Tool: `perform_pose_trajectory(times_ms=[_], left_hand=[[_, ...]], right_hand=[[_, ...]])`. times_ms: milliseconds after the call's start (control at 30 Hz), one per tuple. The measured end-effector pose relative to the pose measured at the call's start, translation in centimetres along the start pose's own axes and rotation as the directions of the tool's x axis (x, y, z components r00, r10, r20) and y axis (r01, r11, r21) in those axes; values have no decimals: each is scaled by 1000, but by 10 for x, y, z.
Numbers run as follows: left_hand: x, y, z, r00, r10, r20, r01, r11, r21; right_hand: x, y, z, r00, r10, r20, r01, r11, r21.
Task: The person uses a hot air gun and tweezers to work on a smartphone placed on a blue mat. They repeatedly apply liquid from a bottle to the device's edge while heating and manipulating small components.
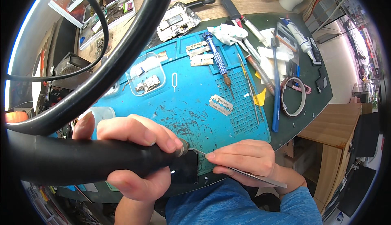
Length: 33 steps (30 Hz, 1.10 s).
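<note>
the left hand [134, 132] is wrapped around a thick black handle [81, 158] that lies almost level across the lower left. its forearm rises from the lower edge, the thumb stretches along the underside, and the fingers curl over the top, two fingertips lying close behind the metal nozzle [184, 147] at the handle's right end. one finger stands apart from the others, further back along the handle.

the right hand [248, 158] comes in from the lower right, out of a blue sleeve [299, 204], with the wrist bent so that the fingers point left. they are held together and nearly straight, the thumb beneath them, pinching a slim metal tool [260, 179]. its broad end slants out under the hand toward the wrist; its thin tip reaches left to just beside the nozzle, and whether the two touch, i cannot tell.

below the nozzle is a flat dark panel [185, 168], partly hidden by the left hand and handle, near the front edge of the blue mat [187, 90]. further back on the mat lie a razor blade [221, 104], a blue-handled screwdriver [218, 56] and a clear box [152, 64] with small parts inside. a thick black hose [118, 58] arches over the left of the desk [211, 12].
</note>
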<state>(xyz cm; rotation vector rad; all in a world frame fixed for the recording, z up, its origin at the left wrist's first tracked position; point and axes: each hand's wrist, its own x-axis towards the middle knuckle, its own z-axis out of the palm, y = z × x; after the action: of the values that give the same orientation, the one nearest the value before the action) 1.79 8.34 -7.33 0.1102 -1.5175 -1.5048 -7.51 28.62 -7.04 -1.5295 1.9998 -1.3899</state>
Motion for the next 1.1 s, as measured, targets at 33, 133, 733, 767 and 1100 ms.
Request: perform_pose_trajectory(times_ms=[33, 133, 733, 767, 1100], left_hand=[[0, 0, 1, 1000, -5, -8, 5, 1000, 1], [0, 0, 2, 1000, -15, -27, 14, 1000, -2], [1, 1, 6, 1000, 8, -31, -9, 999, -38], [1, 1, 7, 999, 16, -35, -18, 999, -46], [2, 1, 4, 1000, 9, -30, -10, 1000, -10]], right_hand=[[0, 0, 0, 1000, 3, -3, -3, 1000, 1], [0, 0, 1, 1000, 9, -10, -9, 1000, 2], [-1, 1, 7, 996, -28, -82, 25, 999, -46], [-1, 1, 7, 996, -31, -83, 27, 999, -47], [-2, -2, 8, 992, -41, -120, 30, 995, -94]])
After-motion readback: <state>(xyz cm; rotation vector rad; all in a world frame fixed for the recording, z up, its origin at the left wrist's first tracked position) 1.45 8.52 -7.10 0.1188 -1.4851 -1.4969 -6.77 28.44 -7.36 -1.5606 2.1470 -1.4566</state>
